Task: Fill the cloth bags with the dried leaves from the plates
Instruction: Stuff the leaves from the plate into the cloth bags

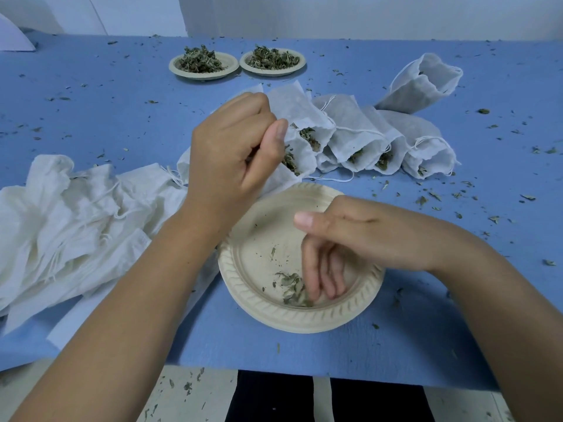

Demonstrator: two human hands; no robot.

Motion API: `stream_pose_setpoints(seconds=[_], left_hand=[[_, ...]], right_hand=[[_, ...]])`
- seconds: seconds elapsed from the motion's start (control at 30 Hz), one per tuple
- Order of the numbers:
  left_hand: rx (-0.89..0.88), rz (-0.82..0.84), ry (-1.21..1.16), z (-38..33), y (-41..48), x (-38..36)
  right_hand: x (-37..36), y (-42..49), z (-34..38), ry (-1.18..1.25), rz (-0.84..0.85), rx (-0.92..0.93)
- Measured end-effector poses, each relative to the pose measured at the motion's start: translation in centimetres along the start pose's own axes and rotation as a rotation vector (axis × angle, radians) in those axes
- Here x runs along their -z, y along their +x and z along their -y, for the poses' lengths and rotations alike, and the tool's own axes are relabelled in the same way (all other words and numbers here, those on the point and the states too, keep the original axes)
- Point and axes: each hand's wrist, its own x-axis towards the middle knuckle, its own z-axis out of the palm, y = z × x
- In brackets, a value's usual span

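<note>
Cloth bags [70, 214] heaped empty at left: soft, limp, very light. Left hand [231, 153] pinches the open bag [297, 153] at its rim, likely the best hold. Dried leaves [294, 289] on near plate [243, 269]: crumbly, featherlight; right hand [350, 239] rakes them, fingers loose, gripping nothing.

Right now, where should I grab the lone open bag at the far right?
I'd pinch the upper rim of the lone bag, coming from the far right: its mouth gapes open that way, while its body lies slack.
</note>
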Motion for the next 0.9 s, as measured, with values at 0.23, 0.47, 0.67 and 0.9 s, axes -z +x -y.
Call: stream_pose_setpoints(seconds=[0.23,0.47,0.67,0.9], left_hand=[[0.005,0.0,0.004,0.1,0.0,0.1],[0.009,0.007,0.006,0.1,0.1,0.2],[0.005,0.008,-0.001,0.0,0.0,0.0],[0.007,0.002,-0.008,0.0,0.0,0.0]], right_hand=[[0.9,-0.3,0.1,0.032,-0.113,0.027],[0.5,-0.2,-0.1,-0.134,-0.234,0.085],[-0.1,0.1,0.0,-0.027,0.064,-0.007],[0.6,0.3,-0.2,-0.103,-0.099,0.114]])
